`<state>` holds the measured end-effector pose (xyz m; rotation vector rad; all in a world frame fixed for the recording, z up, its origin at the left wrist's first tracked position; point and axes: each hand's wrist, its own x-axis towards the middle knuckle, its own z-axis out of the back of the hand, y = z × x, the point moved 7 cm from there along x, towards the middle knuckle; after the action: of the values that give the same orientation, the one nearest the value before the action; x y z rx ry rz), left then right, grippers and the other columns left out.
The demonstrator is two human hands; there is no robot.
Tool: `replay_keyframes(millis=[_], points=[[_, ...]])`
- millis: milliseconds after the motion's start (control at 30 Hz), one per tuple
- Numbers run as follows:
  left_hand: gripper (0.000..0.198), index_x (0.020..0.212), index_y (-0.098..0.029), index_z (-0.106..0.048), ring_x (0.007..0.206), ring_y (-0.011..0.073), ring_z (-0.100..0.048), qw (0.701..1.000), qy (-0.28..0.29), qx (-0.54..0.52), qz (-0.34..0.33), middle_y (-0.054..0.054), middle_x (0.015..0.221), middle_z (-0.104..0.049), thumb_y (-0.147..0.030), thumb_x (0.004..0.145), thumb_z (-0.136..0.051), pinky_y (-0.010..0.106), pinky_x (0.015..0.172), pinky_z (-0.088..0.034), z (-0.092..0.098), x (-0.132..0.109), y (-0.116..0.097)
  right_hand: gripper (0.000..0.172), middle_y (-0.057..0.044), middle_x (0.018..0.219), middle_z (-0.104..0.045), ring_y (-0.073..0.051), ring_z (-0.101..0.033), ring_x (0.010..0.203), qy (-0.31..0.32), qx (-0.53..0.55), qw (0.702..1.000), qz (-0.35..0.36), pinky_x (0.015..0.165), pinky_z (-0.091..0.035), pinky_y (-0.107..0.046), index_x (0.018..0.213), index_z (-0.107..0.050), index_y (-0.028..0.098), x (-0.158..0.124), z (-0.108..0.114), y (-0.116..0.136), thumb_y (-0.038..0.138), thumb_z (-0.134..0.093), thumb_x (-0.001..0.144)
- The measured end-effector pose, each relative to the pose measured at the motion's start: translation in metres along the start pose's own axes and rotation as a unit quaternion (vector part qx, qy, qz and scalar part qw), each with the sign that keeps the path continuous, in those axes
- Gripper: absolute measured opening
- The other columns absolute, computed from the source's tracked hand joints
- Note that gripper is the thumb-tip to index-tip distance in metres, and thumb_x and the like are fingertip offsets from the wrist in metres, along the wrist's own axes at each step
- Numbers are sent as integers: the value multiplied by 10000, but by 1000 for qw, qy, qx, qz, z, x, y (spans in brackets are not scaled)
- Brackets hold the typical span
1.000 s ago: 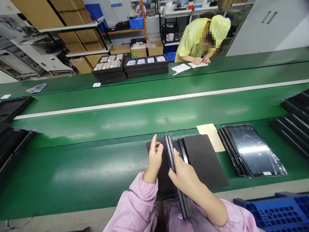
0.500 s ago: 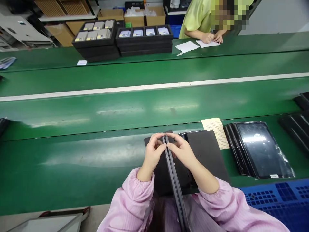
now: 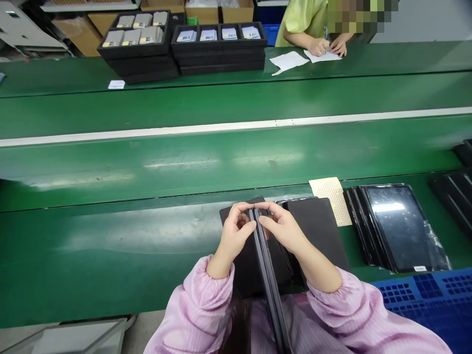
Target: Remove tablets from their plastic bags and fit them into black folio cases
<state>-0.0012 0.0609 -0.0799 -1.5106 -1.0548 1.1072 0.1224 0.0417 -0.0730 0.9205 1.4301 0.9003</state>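
Observation:
A black folding tablet case [image 3: 268, 285], seen edge-on as two thick panels side by side, stands upright in front of my body. My left hand [image 3: 232, 233] grips its far end from the left, thumb on the near side and fingers curled over the top. From the right, my right hand [image 3: 285, 231] holds the same end, thumb bent against the panel and index finger reaching across the top corner. Whether a tablet sits inside the case is hidden. Beneath and beside the hands lie flat black covers [image 3: 313, 231] on the green bench.
A stack of film-wrapped tablets [image 3: 405, 226] leans at the right, beside a cream dotted sheet [image 3: 334, 204]. A blue crate [image 3: 424, 305] stands at the lower right. Across the bench [image 3: 110, 246] are black trays [image 3: 221, 54] and a person writing on paper [image 3: 289, 60].
The camera view has tilted down slightly. My right thumb has shifted a little to the right along the case's end; both hands keep their hold.

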Motion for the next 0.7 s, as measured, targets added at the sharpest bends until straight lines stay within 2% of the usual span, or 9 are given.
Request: replay_keyframes(millis=[133, 200, 267, 300, 367, 433, 533, 600, 700], points=[[279, 941, -205, -624, 680, 115, -518, 1000, 2, 0, 1, 28, 1003, -545, -218, 663, -648, 252, 640, -434, -1, -1, 1, 344, 67, 481, -505, -130, -496, 407, -11, -58, 998, 28, 469, -463, -275, 1054, -580, 177, -2, -1, 2, 264, -492, 733], [284, 945, -206, -629, 685, 116, -517, 1000, 1, 1, 3, 29, 1009, -547, -206, 661, -642, 254, 648, -433, -1, -1, 0, 346, 8, 630, -609, -132, -517, 456, -38, -122, 989, 70, 520, -484, -299, 1062, -588, 166, -4, -1, 5, 257, -465, 751], [287, 946, -206, -634, 693, 119, -514, 1000, -3, 3, 6, 30, 1007, -552, -202, 659, -637, 253, 655, -430, 0, -1, 1, 351, -84, 911, -687, -167, -612, 636, -74, -183, 971, 133, 677, -528, -352, 1078, -593, 155, -6, 0, 10, 255, -443, 777], [289, 947, -206, -636, 694, 119, -512, 1000, -5, 2, 7, 30, 1006, -555, -205, 658, -638, 252, 655, -429, 0, -1, 1, 355, -114, 1038, -679, -195, -644, 777, -87, -204, 961, 163, 778, -527, -377, 1093, -593, 152, -8, 0, 12, 257, -434, 794], [296, 957, -202, -640, 688, 117, -506, 1000, -7, 1, 9, 29, 1003, -557, -218, 661, -643, 248, 650, -426, 1, -2, 2, 363, -124, 1135, -659, -221, -635, 955, -86, -222, 950, 200, 885, -502, -392, 1126, -594, 157, -10, -1, 14, 268, -432, 821], [304, 970, -199, -641, 677, 113, -498, 1000, -8, 1, 8, 26, 993, -559, -230, 668, -645, 247, 646, -425, 1, -3, 2, 368, -105, 1089, -670, -194, -640, 837, -51, -219, 954, 198, 809, -525, -360, 1143, -597, 172, -8, -2, 13, 281, -456, 821], [301, 980, -202, -641, 671, 113, -494, 1000, -8, 4, 4, 23, 978, -563, -234, 680, -642, 249, 643, -423, 1, -2, 1, 375, -81, 1046, -655, -113, -543, 563, -8, -184, 970, 158, 610, -507, -294, 1126, -603, 182, -4, 0, 11, 291, -506, 780], [291, 968, -204, -639, 670, 114, -496, 1000, -7, 9, 0, 20, 963, -562, -218, 678, -640, 252, 644, -425, 1, -2, 0, 361, -65, 1010, -639, -82, -500, 502, -5, -150, 980, 129, 543, -475, -265, 1088, -603, 181, -1, 2, 11, 286, -520, 753], [278, 950, -203, -636, 676, 118, -504, 1000, -5, 16, -7, 17, 943, -557, -197, 673, -632, 257, 653, -428, 0, -1, -1, 334, -1, 794, -597, -67, -461, 436, -12, -105, 991, 84, 484, -431, -245, 1030, -591, 178, 1, 2, 8, 277, -532, 717]])
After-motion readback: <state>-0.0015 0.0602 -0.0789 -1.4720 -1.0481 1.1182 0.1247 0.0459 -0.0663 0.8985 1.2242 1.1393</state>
